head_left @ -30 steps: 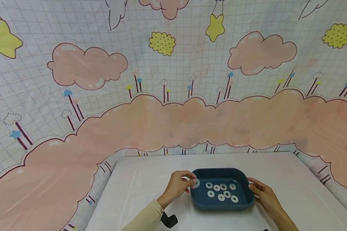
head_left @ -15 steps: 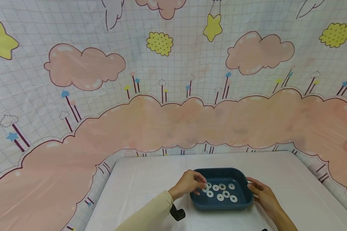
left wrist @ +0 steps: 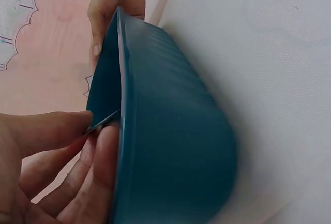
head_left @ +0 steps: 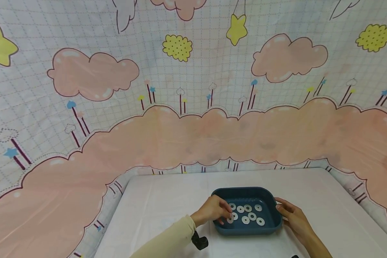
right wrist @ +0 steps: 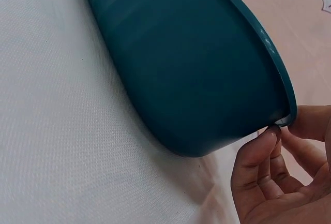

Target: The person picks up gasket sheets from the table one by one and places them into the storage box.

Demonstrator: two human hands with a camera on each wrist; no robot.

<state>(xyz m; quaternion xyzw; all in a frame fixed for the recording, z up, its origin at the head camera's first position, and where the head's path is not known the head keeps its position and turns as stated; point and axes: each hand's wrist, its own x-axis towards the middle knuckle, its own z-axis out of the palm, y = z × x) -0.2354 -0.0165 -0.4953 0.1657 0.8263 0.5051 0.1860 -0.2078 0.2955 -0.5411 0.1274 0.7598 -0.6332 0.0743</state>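
A dark blue rectangular tray stands on the white-covered table, with several flat, pale, ring-shaped washers lying on its floor. My left hand reaches over the tray's left rim. Between its thumb and fingers it pinches one washer, seen edge-on in the left wrist view and partly hidden by the fingers in the head view. My right hand holds the tray's right end, thumb at the rim and fingertips under its lip, as the right wrist view shows.
White cloth covers the table around the tray. Behind it hangs a printed curtain with clouds and stars. A black wrist device sits at the left sleeve.
My left hand has carried the washer from the tray's left rim rightward and down inside the tray, near the other washers. The right hand keeps its hold, and the tray stays in place.
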